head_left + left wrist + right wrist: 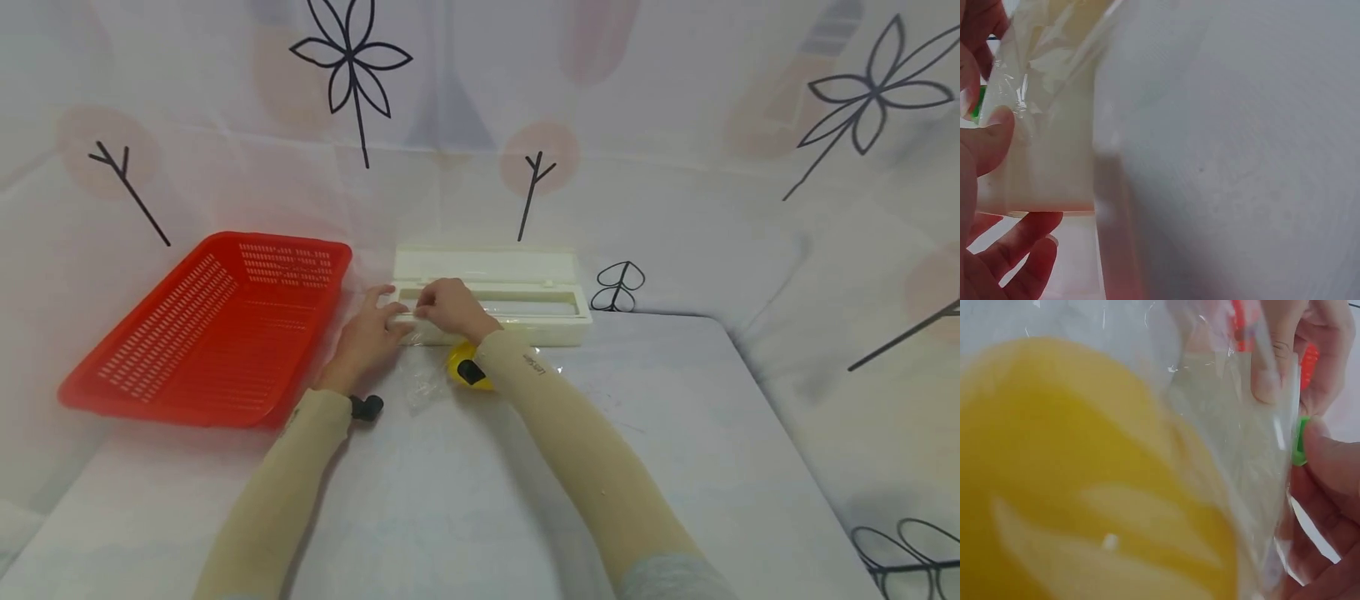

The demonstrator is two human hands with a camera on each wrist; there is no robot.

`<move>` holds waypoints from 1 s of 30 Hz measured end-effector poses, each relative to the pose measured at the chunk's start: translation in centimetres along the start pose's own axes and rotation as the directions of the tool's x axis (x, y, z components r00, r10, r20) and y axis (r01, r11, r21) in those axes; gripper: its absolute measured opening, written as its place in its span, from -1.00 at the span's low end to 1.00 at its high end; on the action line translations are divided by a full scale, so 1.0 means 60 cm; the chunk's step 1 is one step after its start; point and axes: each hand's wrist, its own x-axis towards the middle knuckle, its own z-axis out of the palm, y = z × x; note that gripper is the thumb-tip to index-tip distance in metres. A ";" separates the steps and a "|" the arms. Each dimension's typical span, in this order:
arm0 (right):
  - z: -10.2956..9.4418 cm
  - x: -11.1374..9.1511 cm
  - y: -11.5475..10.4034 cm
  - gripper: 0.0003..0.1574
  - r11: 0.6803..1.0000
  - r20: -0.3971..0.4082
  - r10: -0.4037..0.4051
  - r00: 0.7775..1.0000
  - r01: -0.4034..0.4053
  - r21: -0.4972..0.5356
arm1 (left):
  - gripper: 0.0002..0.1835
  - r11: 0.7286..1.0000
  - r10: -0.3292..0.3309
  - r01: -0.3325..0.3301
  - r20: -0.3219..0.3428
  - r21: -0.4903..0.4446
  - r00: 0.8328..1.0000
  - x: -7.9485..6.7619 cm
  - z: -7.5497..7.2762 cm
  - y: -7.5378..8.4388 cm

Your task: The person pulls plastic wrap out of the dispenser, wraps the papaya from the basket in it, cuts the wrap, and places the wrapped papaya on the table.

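A white cling film dispenser (555,332) sits at the back of the table, its lid raised and a film roll (532,307) inside. My left hand (363,342) holds the dispenser's left end, its thumb (999,128) on the front face. Close beside it, my right hand (456,307) pinches a small green slide cutter (1300,441) at the box's edge. Clear cling film (423,379) hangs over the front in wrinkles. Beneath or behind the film is a rounded yellow thing (1060,462), partly covered by the right forearm in the head view; its kind cannot be told.
A red plastic basket (251,354) with slotted sides stands left of the dispenser, near my left forearm. The white-covered table (420,500) ends on the right at a rounded corner. A patterned cloth (660,167) hangs behind.
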 end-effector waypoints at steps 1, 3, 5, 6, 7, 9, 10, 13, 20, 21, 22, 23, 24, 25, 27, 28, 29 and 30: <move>-0.002 0.000 -0.002 -0.83 1.000 0.005 -0.001 1.000 0.001 -0.025 | -0.54 1.000 0.001 -0.001 -0.001 0.010 1.000 0.000 0.000 0.000; -0.005 -0.001 -0.004 -0.82 0.998 0.015 0.006 1.000 -0.004 -0.069 | -0.55 0.999 0.016 -0.015 -0.004 0.039 1.000 0.001 -0.001 -0.001; -0.007 -0.001 -0.005 -0.81 0.995 0.018 0.023 1.000 -0.022 -0.097 | -0.55 0.997 0.028 -0.028 -0.003 0.066 1.000 0.001 -0.002 0.000; -0.007 -0.001 -0.006 -0.81 0.993 0.018 0.031 0.999 -0.029 -0.111 | -0.55 0.996 0.033 -0.033 -0.004 0.080 0.999 0.002 -0.002 0.000; -0.008 -0.002 -0.006 -0.81 0.993 0.017 0.039 0.999 -0.037 -0.111 | -0.55 0.995 0.039 -0.039 -0.005 0.087 0.999 0.002 -0.002 0.000; -0.007 -0.003 -0.006 -0.82 0.993 0.017 0.047 0.999 -0.045 -0.105 | -0.56 0.994 0.042 -0.040 -0.013 0.104 0.999 0.001 -0.002 0.001; -0.007 -0.004 -0.006 -0.82 0.994 0.016 0.047 0.999 -0.045 -0.102 | -0.56 0.994 0.042 -0.040 -0.016 0.106 0.999 0.001 -0.003 0.001; -0.010 -0.007 -0.002 -0.82 0.993 0.026 0.038 0.999 -0.034 -0.115 | -0.59 0.992 0.057 -0.055 -0.021 0.112 0.998 0.000 -0.003 0.001; -0.064 -0.045 0.050 -0.86 0.985 0.022 0.128 0.991 -0.125 -0.116 | -0.53 0.996 -0.084 0.084 0.035 0.006 0.996 -0.005 -0.023 0.004; -0.072 -0.051 0.061 -0.86 0.985 0.019 0.137 0.990 -0.134 -0.107 | -0.52 0.994 -0.110 0.111 0.040 -0.008 0.993 -0.005 -0.027 0.003; -0.079 -0.057 0.071 -0.86 0.985 0.018 0.141 0.990 -0.139 -0.102 | -0.49 0.990 -0.137 0.138 0.046 -0.014 0.990 -0.006 -0.030 0.001; -0.085 -0.064 0.082 -0.86 0.986 0.016 0.142 0.990 -0.139 -0.096 | -0.47 0.989 -0.147 0.148 0.053 -0.018 0.988 -0.006 -0.033 0.001; -0.091 -0.071 0.094 -0.85 0.986 0.014 0.142 0.990 -0.140 -0.086 | -0.46 0.990 -0.142 0.143 0.058 -0.015 0.988 -0.005 -0.033 0.000; -0.096 -0.078 0.107 -0.85 0.986 0.008 0.142 0.990 -0.141 -0.085 | -0.45 0.990 -0.138 0.140 0.070 -0.017 0.988 -0.003 -0.033 0.000; -0.108 -0.098 0.135 -0.84 0.985 -0.008 0.148 0.989 -0.149 -0.087 | -0.43 0.992 -0.120 0.122 0.088 -0.018 0.989 -0.001 -0.028 0.002; -0.115 -0.111 0.149 -0.84 0.983 -0.014 0.158 0.987 -0.158 -0.088 | -0.42 0.993 -0.119 0.121 0.098 -0.016 0.988 0.000 -0.024 0.003; -0.123 -0.125 0.165 -0.84 0.982 -0.022 0.166 0.986 -0.167 -0.084 | -0.42 0.994 -0.109 0.112 0.107 -0.017 0.988 0.001 -0.021 0.005; -0.131 -0.139 0.180 -0.84 0.980 -0.032 0.178 0.983 -0.180 -0.083 | -0.42 0.994 -0.105 0.108 0.111 -0.014 0.988 0.001 -0.017 0.006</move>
